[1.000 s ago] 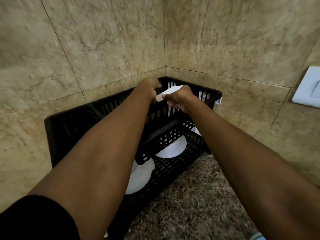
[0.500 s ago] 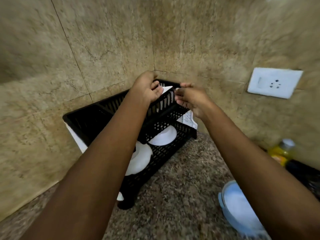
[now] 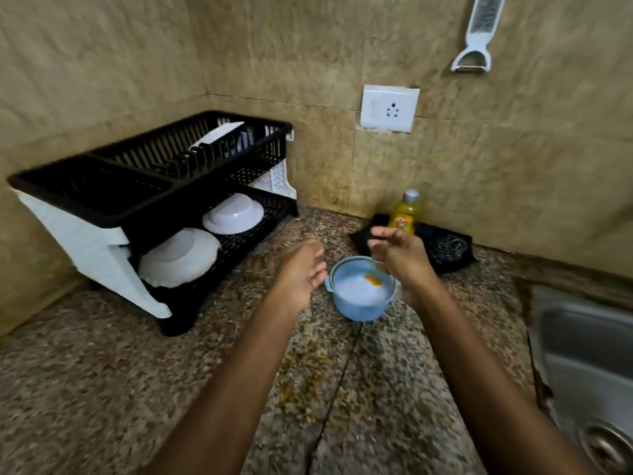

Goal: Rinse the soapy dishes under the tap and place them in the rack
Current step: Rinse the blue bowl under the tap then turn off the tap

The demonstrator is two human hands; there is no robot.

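Fingers of both hands hang loose and uncurled, gripping nothing that can be made out. Between them on the granite counter (image 3: 102, 389) sits the blue bowl (image 3: 361, 289), frothy with suds and with an orange scrap showing in the foam. It is round, so it offers no long axis, only a small lug on its 9 o'clock side. The right hand (image 3: 400, 258) hovers over the bowl's rim at about 1 o'clock and looks the nearer; whether it brushes the rim cannot be told through the blur. The left hand (image 3: 303, 272) floats just beside the bowl at 9 o'clock, palm turned inward. The sink (image 3: 582, 354) lies at 3 o'clock from the bowl, and the black rack (image 3: 154, 176), already holding white dishes (image 3: 233, 214), stands at 10 o'clock.
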